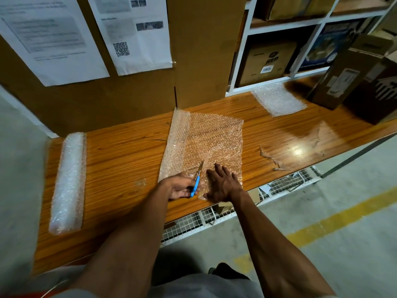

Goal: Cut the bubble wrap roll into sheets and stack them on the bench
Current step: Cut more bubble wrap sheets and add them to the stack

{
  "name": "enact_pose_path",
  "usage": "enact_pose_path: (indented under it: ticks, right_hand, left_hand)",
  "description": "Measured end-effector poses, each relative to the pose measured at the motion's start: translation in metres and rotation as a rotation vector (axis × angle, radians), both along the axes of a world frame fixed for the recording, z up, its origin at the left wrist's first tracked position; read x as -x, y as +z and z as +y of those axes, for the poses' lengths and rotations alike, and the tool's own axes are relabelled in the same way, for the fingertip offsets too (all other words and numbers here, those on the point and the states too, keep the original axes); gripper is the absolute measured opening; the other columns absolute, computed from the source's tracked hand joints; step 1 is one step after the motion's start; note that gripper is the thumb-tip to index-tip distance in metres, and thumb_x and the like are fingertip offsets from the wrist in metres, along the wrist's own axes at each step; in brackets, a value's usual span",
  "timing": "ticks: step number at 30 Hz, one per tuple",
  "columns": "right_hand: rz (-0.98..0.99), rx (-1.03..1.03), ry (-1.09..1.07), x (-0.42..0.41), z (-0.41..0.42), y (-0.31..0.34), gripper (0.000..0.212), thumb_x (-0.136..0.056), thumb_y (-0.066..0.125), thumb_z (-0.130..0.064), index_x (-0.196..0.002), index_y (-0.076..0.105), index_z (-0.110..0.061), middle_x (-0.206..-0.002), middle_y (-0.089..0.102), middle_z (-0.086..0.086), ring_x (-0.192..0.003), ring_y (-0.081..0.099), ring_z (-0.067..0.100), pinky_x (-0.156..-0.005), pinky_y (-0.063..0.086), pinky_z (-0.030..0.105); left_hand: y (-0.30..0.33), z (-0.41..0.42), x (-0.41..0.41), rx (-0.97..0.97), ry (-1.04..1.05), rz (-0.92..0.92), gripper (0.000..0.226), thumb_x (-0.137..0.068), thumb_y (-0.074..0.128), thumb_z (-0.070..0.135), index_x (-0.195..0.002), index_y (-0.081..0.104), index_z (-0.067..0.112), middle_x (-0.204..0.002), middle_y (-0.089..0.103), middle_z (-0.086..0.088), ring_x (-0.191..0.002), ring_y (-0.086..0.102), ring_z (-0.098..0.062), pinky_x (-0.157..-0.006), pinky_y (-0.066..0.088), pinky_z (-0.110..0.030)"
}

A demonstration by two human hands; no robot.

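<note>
A partly unrolled bubble wrap roll (178, 140) lies across the middle of the wooden bench (120, 160), its loose sheet (217, 138) spread flat to the right. My left hand (182, 188) grips blue-handled scissors (197, 181) whose blades point away into the sheet's near edge. Just right of the blades, my right hand (223, 183) presses flat on the wrap with its fingers straight. A stack of cut sheets (278, 100) lies at the back right of the bench.
A second, full bubble wrap roll (68, 181) lies at the bench's left end. Cardboard boxes (354, 82) stand at the right end, white shelving (279, 50) with boxes behind. A cardboard wall (133, 100) with taped papers rises at the back. Torn clear film (279, 158) lies on the right.
</note>
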State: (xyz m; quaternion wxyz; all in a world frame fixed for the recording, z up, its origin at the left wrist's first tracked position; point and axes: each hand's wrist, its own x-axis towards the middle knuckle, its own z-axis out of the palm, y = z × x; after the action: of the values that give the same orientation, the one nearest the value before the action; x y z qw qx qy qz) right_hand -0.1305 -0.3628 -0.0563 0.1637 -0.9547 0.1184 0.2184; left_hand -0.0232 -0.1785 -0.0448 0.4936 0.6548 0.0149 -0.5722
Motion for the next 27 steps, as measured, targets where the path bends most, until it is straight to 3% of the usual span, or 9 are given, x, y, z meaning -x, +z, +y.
enact_pose_path:
  ticks: [6,10,14,19,22,27]
  right_hand:
    - [-0.017,0.052,0.036,-0.009,-0.003,-0.010,0.120,-0.074,0.073,-0.074,-0.165,0.006,-0.036,-0.172,-0.020,-0.002,-0.159,-0.016,0.031,-0.125,0.001,0.062]
    - [-0.075,0.048,0.054,-0.017,-0.010,-0.010,0.110,-0.083,0.066,-0.075,-0.165,0.013,-0.024,-0.173,-0.016,0.001,-0.159,-0.013,0.029,-0.127,-0.002,0.058]
    - [-0.098,0.015,0.022,-0.030,-0.016,-0.007,0.116,-0.090,0.052,-0.078,-0.165,-0.006,-0.010,-0.172,-0.017,0.007,-0.159,-0.013,0.027,-0.126,-0.005,0.052]
    - [-0.018,0.006,0.088,-0.043,-0.031,-0.023,0.128,-0.079,0.061,-0.082,-0.164,-0.017,-0.027,-0.169,-0.028,0.000,-0.157,-0.021,0.028,-0.123,-0.007,0.059]
    - [-0.004,0.000,0.088,-0.047,-0.036,-0.021,0.132,-0.075,0.065,-0.084,-0.163,-0.018,-0.031,-0.169,-0.028,-0.002,-0.157,-0.022,0.029,-0.124,-0.007,0.062]
    - [0.025,-0.016,0.074,-0.049,-0.038,-0.008,0.133,-0.076,0.074,-0.074,-0.165,-0.014,-0.030,-0.169,-0.028,-0.001,-0.156,-0.024,0.027,-0.126,-0.004,0.063]
  left_hand:
    - [0.013,-0.007,-0.007,-0.026,-0.022,-0.019,0.037,-0.090,0.078,0.035,-0.115,0.070,0.007,-0.100,0.069,-0.012,-0.081,0.065,-0.017,-0.085,0.057,-0.032]
    - [0.014,-0.013,-0.013,-0.029,-0.007,-0.040,0.031,-0.091,0.077,0.034,-0.110,0.071,0.010,-0.098,0.070,-0.013,-0.083,0.066,-0.018,-0.100,0.054,-0.039]
    - [0.011,-0.019,-0.021,-0.017,0.007,-0.031,0.034,-0.087,0.083,0.029,-0.111,0.070,0.009,-0.103,0.072,-0.015,-0.089,0.069,-0.022,-0.103,0.052,-0.044]
    - [0.009,-0.028,-0.029,-0.037,0.019,-0.002,0.015,-0.092,0.078,0.022,-0.102,0.074,0.011,-0.111,0.072,-0.018,-0.102,0.071,-0.027,-0.104,0.054,-0.045]
    - [0.008,-0.035,-0.031,-0.071,0.021,-0.029,0.015,-0.094,0.076,0.022,-0.104,0.076,0.012,-0.115,0.074,-0.018,-0.114,0.071,-0.029,-0.102,0.056,-0.043]
    - [0.010,-0.037,-0.031,-0.086,0.026,-0.065,0.007,-0.097,0.071,0.014,-0.100,0.073,0.008,-0.100,0.078,-0.009,-0.094,0.074,-0.019,-0.097,0.059,-0.039]
